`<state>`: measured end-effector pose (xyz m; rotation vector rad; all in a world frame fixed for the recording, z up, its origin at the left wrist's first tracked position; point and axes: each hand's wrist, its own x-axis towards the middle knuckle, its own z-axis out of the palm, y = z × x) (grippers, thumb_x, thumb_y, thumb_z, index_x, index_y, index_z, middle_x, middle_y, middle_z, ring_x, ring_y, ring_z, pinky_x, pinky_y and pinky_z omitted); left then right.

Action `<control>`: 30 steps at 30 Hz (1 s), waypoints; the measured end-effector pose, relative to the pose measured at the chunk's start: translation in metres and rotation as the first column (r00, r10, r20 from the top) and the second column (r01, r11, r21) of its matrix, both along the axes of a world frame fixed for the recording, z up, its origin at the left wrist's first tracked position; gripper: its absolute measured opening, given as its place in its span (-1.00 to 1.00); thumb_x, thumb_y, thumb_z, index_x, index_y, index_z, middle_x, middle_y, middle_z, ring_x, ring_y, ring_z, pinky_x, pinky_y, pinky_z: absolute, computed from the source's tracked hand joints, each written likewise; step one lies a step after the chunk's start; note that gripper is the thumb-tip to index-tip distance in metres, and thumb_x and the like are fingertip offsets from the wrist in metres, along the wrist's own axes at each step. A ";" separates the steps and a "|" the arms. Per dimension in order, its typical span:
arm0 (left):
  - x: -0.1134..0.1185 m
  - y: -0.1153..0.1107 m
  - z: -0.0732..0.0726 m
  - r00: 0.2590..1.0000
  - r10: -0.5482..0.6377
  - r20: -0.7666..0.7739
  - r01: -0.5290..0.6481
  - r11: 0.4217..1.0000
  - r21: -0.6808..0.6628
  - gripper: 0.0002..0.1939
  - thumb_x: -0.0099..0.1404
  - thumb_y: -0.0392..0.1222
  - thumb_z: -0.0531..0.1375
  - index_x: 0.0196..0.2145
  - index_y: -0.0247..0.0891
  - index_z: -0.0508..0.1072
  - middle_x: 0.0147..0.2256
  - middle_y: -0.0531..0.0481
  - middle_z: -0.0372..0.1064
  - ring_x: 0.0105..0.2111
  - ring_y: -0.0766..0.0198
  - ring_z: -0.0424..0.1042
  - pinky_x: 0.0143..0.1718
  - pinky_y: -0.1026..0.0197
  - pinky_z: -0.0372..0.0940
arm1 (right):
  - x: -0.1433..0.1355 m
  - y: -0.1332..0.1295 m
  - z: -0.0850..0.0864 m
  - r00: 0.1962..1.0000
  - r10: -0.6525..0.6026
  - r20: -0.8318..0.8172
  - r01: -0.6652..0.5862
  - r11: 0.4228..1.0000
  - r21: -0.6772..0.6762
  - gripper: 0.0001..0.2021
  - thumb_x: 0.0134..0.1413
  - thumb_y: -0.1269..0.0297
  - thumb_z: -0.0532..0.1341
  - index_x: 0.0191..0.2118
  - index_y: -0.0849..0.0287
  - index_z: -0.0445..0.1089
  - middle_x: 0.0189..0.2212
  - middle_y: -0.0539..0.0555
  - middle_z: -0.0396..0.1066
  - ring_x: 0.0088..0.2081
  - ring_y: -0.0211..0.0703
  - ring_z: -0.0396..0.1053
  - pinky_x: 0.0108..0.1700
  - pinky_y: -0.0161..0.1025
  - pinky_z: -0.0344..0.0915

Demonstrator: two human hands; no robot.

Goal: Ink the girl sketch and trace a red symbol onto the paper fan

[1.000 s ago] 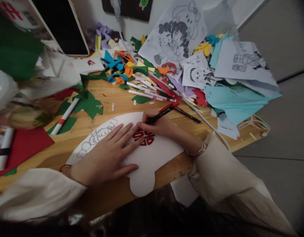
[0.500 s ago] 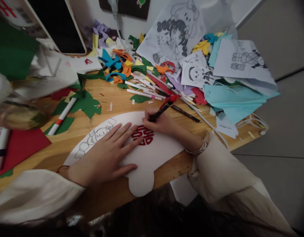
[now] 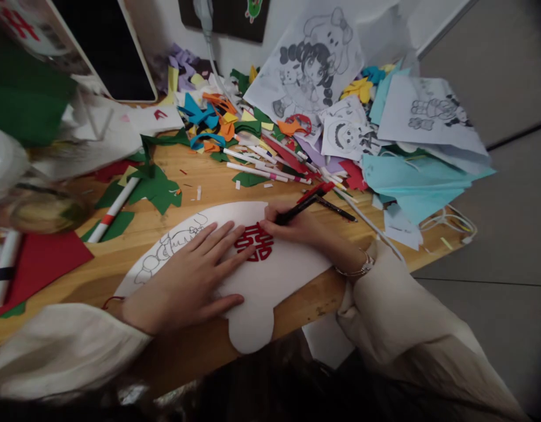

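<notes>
A white fan-shaped paper (image 3: 250, 299) with a rounded tab lies at the table's near edge. On it is a red double-happiness character (image 3: 257, 243), and a line drawing of a figure (image 3: 164, 249) runs along its left part. My left hand (image 3: 186, 275) rests flat on the paper, fingers spread, the fingertips beside the red character. My right hand (image 3: 292, 225) grips a black-and-red marker (image 3: 300, 208) near the character's upper right. The marker's tip is hidden by my fingers. Behind that hand lies a black pen (image 3: 336, 209).
Coloured paper scraps (image 3: 208, 117) and several white markers (image 3: 257, 161) are heaped behind the fan. Drawing sheets (image 3: 305, 70) lean at the back. Light-blue paper (image 3: 424, 176) and a white cable (image 3: 376, 220) lie right. Red paper (image 3: 46, 264) and a tablet (image 3: 103, 47) stand left.
My right hand has shifted slightly right along the top of the red character, and the marker has tilted lower to the right. My left hand has stayed in place on the paper.
</notes>
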<state>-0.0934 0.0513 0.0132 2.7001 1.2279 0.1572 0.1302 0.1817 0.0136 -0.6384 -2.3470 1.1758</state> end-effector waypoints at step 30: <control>-0.001 0.001 -0.002 1.000 -0.011 0.009 0.011 1.000 0.010 -0.27 0.34 0.19 0.03 0.33 -0.23 0.05 0.37 -0.28 -0.27 0.36 -0.15 -0.27 0.33 -0.18 -0.18 | 0.003 0.002 -0.009 0.999 0.046 0.010 -0.047 0.991 0.124 -0.73 0.15 0.33 0.09 -0.54 0.16 0.05 -0.58 -0.08 0.07 -0.51 -0.34 0.06 -0.44 -0.32 0.06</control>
